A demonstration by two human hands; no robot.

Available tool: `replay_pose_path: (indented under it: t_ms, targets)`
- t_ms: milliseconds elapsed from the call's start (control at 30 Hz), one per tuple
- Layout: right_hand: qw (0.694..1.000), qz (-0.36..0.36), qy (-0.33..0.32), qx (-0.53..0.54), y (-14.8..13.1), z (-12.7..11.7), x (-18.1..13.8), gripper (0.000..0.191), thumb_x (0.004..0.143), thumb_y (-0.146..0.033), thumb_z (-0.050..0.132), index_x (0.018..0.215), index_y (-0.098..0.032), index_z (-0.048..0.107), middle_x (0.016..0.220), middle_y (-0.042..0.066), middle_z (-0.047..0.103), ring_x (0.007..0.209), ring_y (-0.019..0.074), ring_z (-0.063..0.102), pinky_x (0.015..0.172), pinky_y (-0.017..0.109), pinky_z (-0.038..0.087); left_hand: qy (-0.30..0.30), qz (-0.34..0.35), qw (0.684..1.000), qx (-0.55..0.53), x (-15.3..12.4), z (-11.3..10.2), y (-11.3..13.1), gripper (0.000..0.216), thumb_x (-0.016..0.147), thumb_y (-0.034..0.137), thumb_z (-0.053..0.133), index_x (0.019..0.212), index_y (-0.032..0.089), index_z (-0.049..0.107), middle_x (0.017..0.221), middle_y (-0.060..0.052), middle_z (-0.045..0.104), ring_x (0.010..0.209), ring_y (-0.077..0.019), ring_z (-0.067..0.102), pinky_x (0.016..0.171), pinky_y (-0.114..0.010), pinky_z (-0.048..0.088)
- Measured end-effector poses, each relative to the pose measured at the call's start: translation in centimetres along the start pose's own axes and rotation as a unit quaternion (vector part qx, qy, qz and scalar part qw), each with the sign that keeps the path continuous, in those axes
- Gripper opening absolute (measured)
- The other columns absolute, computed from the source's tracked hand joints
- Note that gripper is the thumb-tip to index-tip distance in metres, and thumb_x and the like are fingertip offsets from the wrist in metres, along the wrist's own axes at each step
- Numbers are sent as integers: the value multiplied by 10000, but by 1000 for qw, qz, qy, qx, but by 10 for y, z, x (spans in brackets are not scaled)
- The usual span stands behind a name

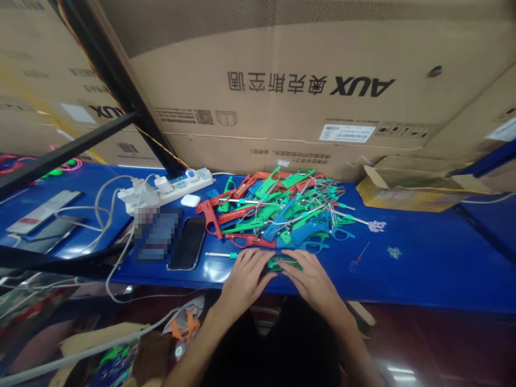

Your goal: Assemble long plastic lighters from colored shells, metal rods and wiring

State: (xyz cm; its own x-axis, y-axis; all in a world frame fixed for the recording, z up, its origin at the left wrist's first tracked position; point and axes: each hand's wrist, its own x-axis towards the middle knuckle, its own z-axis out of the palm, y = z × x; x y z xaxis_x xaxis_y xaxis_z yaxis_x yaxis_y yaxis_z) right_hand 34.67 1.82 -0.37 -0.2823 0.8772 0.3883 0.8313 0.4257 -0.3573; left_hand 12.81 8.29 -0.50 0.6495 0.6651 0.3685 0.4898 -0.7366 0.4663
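Observation:
A green long-necked gas lighter (285, 263) lies at the table's front edge under both of my hands. Its thin metal tube with a teal collar sticks out to the left. My left hand (249, 271) curls over the tube end of the body. My right hand (310, 274) is closed over the other end, with the thumb near the body's middle. Fingers cover much of the lighter, so its inside is only partly visible. Just beyond my hands spreads a heap of red, green and blue lighter parts (266, 215) with metal tubes and thin wires.
To the right lie a small screwdriver (356, 264), a little pile of screws (394, 252) and a pile of tiny pale parts (377, 226). An open carton (407, 193) stands behind. On the left are a dark phone (187, 244), a white case (191, 200) and a power strip (181, 185).

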Motion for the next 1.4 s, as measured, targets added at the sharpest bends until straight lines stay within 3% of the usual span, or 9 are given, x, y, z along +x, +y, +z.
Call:
replay_pose_path:
  t_ms: [167,333,467,700,900,1033,1133,1300,1400]
  targets:
    - [1000,-9,10,0,1,2,0,301,1038,-219,553,1302,-280,684,1344,98,675,1230,267,612,1000,479,535,29,-13,998,-45,-1,-3,-1,470,983,364,667,1414,256,514,1311,-98,674,1232,-277,601,1057,-474,464]
    - [1000,-9,15,-17,0,1,1,280,1027,-200,566,1268,-259,694,1321,102,684,1200,278,619,977,476,538,145,-58,982,-106,-5,-14,-5,374,1007,285,630,1371,282,546,1304,-83,671,1220,-257,619,1043,-459,495]
    - [999,-4,35,-15,0,1,1,287,1023,-152,546,1257,-239,687,1293,105,694,1180,273,626,976,475,534,212,-102,968,-88,-5,-25,-15,262,1010,243,604,1271,275,608,1237,-62,686,1187,-237,635,1037,-426,513]
    - [999,11,45,3,2,2,1,255,1037,-220,560,1267,-240,667,1304,94,692,1174,275,629,992,480,513,241,-128,961,-51,-1,-38,-35,200,1020,249,579,1213,245,631,1212,-66,682,1166,-228,642,1049,-413,505]
    - [996,37,73,24,5,3,-3,348,1028,-327,601,1366,-242,600,1322,91,683,1214,275,610,1024,473,498,231,-92,968,-16,16,-45,-47,135,1004,276,612,1110,234,683,1136,-62,710,1107,-240,645,1020,-427,490]
    - [994,58,86,32,4,2,-4,343,1029,-333,597,1364,-256,597,1312,83,684,1204,268,618,1003,456,508,179,-54,982,4,45,-48,-45,145,1005,299,606,1086,233,706,1105,-52,738,1074,-233,669,985,-398,505]
    - [993,68,91,43,3,1,-3,334,1028,-334,600,1354,-268,607,1306,79,688,1203,270,623,1006,456,508,151,-58,986,29,83,-52,-44,178,1008,299,597,1131,216,695,1145,-63,737,1114,-232,660,1003,-376,501]
    - [986,88,109,89,5,-1,-3,325,1013,-325,629,1334,-278,634,1286,72,698,1200,259,630,1015,445,512,115,-148,977,105,163,-50,-56,227,1022,272,538,1117,154,707,1135,-136,746,1096,-304,652,973,-436,499]
    - [977,98,138,126,6,-1,-3,307,998,-305,649,1304,-278,664,1260,76,708,1186,256,637,1011,441,520,73,-180,970,145,198,-41,-61,215,999,249,572,1083,110,714,1108,-184,739,1099,-331,652,946,-441,506]
